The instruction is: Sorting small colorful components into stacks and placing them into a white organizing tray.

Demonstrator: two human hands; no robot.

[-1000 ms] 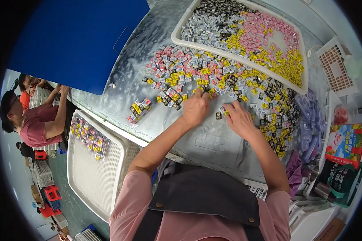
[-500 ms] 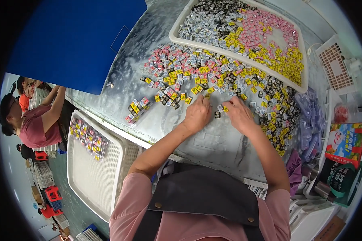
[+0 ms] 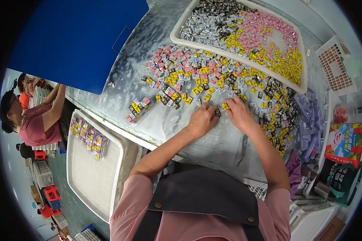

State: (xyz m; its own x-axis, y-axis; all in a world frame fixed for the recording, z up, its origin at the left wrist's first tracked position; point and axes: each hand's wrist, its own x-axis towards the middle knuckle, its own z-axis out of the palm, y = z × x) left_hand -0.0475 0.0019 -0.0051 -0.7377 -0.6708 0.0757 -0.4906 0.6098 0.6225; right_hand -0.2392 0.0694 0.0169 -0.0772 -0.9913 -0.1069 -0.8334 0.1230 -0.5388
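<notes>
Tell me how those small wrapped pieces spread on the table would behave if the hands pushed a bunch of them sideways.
The small wrapped pieces look light: each is tiny beside the left hand and right hand. They would probably slide easily and scatter, since they lie loose on the smooth grey table. Flat and squarish, they seem unlikely to roll.
</notes>
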